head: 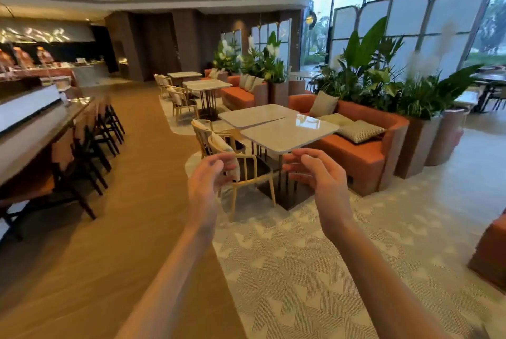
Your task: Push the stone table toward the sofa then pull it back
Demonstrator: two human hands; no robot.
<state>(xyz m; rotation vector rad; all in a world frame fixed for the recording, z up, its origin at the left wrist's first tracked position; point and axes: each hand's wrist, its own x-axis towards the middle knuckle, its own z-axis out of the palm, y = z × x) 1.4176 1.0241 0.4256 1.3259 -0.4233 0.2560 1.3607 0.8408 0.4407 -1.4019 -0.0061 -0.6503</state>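
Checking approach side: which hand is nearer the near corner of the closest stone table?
Right. The right hand hangs just below the stone table at its near corner, not touching. The left hand is further left, in front of the wooden chair.

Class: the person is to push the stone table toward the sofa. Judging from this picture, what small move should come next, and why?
Probably step closer and bring both hands to the near edge of the table. The left hand and right hand are open and raised in the air, touching nothing, with floor between the person and the table. The sofa lies just beyond the table's right side.
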